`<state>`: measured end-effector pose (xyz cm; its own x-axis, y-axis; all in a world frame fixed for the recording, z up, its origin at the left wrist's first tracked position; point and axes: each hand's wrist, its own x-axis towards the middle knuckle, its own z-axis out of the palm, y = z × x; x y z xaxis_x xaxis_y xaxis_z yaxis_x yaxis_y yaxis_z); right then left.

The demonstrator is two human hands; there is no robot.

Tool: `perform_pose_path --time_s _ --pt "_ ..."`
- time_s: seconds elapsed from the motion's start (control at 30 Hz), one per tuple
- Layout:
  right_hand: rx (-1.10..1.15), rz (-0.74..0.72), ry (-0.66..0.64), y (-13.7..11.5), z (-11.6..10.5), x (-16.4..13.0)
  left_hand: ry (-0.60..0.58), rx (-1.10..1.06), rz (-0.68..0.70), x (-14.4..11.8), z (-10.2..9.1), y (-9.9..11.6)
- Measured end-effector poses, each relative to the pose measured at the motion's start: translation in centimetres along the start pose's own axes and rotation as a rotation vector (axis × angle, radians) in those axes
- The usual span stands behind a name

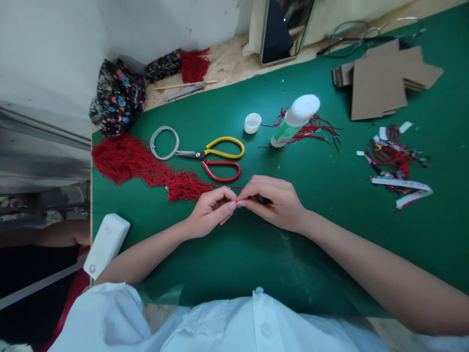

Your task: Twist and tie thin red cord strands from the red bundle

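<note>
Over the green mat, my left hand point(212, 208) and my right hand point(274, 200) meet fingertip to fingertip, both closed in a pinch. Between them is a thin red cord point(237, 187), of which only a short piece shows; the fingers hide the rest. A tangled hank of red cord point(186, 185) reaches from the left edge almost to my left hand. Just beyond my hands lie scissors point(200, 155) with one yellow and one red handle, spread apart. A white bottle point(293, 122) with a green label stands past my right hand, beside its small white cap point(252, 123).
A roll of tape point(164, 143) touches the scissors' tips. Cardboard pieces point(379, 85), glasses point(361, 39) and finished-looking cords point(397, 156) lie at right. A phone point(286, 32) leans at the back. A white power bank point(107, 244) sits by my left forearm; another person's arm point(47, 233) shows at far left.
</note>
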<state>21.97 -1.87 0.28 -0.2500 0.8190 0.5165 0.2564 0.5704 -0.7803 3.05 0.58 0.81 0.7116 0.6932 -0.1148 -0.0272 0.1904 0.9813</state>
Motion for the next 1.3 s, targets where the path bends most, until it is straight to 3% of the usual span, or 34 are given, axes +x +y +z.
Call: perform_pose_path --time_s 0.37,0.53,0.7,0.8,0.93,1.0,1.07,1.1,1.23,1.3 --pt "0.009 0.022 -0.024 -0.2 -0.1 -0.1 -0.029 0.061 -0.016 0.0 -0.2 0.2" --pt "0.02 0.036 -0.034 0.0 -0.1 -0.2 -0.026 0.121 0.05 0.2 -0.2 0.3" --pt "0.107 -0.016 -0.105 0.1 -0.2 -0.4 -0.052 0.32 0.184 0.0 -0.1 0.5" --pt "0.159 -0.055 -0.126 0.0 -0.2 -0.5 -0.139 0.447 0.346 -0.2 0.0 0.7" --pt "-0.025 0.035 0.005 -0.1 -0.2 -0.5 -0.236 0.581 0.608 -0.4 0.2 0.7" --pt "-0.155 0.086 0.06 -0.1 -0.1 -0.3 -0.267 0.598 0.652 -0.5 0.3 0.6" --pt "-0.222 0.079 0.057 0.0 0.0 -0.2 -0.382 0.465 0.559 -0.6 0.3 0.6" --pt "-0.236 0.059 0.042 0.1 0.0 -0.1 -0.463 0.351 0.449 -0.6 0.3 0.6" --pt "-0.277 -0.036 -0.047 0.2 0.2 -0.2 -0.795 -0.12 -0.231 -0.7 -0.2 1.2" --pt "-0.312 -0.049 -0.095 0.3 0.3 -0.3 -0.948 -0.257 -0.476 -0.5 -0.5 1.6"
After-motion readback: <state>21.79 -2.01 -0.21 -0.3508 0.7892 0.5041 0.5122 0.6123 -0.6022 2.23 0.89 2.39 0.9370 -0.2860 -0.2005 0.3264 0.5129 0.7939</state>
